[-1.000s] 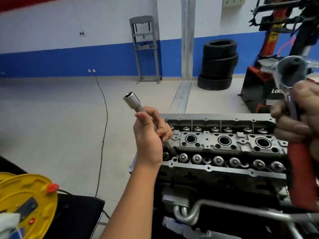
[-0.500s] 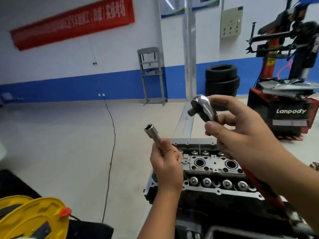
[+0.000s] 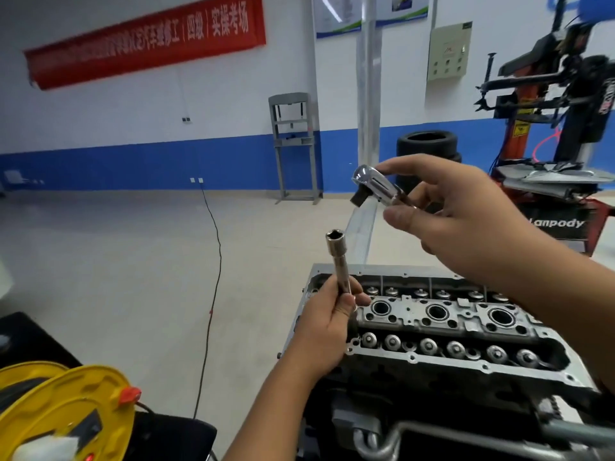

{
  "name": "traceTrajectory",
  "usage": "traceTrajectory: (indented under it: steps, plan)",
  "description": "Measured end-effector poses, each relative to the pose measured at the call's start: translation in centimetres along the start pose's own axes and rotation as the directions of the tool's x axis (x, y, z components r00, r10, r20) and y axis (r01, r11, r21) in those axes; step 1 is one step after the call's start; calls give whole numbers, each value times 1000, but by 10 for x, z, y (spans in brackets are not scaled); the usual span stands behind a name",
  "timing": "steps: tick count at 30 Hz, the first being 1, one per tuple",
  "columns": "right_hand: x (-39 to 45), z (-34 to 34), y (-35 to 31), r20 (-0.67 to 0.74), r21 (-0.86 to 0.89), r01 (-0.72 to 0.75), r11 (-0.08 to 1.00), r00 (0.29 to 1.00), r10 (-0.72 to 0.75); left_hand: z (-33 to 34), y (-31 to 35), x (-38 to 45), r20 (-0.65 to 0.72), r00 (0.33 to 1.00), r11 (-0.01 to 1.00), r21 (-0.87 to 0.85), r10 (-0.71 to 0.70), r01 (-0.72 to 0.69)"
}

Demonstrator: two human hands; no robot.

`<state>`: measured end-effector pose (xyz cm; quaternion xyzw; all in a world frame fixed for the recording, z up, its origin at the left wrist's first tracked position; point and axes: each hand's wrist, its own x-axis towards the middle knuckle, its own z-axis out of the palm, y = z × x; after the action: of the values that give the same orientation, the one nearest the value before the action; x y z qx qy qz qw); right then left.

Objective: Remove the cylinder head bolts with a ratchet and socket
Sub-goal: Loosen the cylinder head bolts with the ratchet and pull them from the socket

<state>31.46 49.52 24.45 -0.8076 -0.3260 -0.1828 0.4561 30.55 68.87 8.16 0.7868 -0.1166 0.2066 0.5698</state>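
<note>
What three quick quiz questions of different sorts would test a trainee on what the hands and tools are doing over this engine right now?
1. True or false: the socket is already seated on the ratchet.
2. Which hand holds the socket extension? A) left hand B) right hand C) neither
3. Fill in: the socket's open end points ____, away from the cylinder head.

Key
1. False: they are apart, one in each hand.
2. A
3. Upward
</note>
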Motion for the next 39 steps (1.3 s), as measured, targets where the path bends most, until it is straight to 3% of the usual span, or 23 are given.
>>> traceTrajectory:
  steps: [6, 14, 18, 23, 29, 33, 36, 39]
  plan:
    - [-5, -4, 2, 46, -3, -3, 1000, 999, 3, -4, 0, -4, -205, 978, 998, -56, -27, 16]
    - [-1, 3, -1, 108, -69, 47, 997, 993, -39, -23, -4, -9, -85, 992, 988, -129, -90, 79]
    - [3, 6, -5, 123, -81, 82, 993, 990, -72, -17, -2, -11, -145, 979, 981, -155, -143, 120]
    - [3, 13, -7, 143, -84, 103, 991, 986, -91, -9, 0, -6, -355, 930, 993, 32, -96, 114]
    - [7, 17, -10, 155, -113, 122, 986, 982, -104, -11, 8, -3, -294, 950, 991, 48, -105, 125]
    - [8, 19, -11, 136, -144, 123, 982, 985, -103, 2, 15, -1, -215, 976, 980, 187, -31, 72]
    - [7, 19, -12, 164, -211, 133, 968, 981, -100, 8, 18, -1, -221, 974, 964, 266, 50, 11]
    - [5, 18, -12, 188, -258, 131, 957, 979, -83, 9, 18, 0, -254, 966, 966, 258, 45, 23]
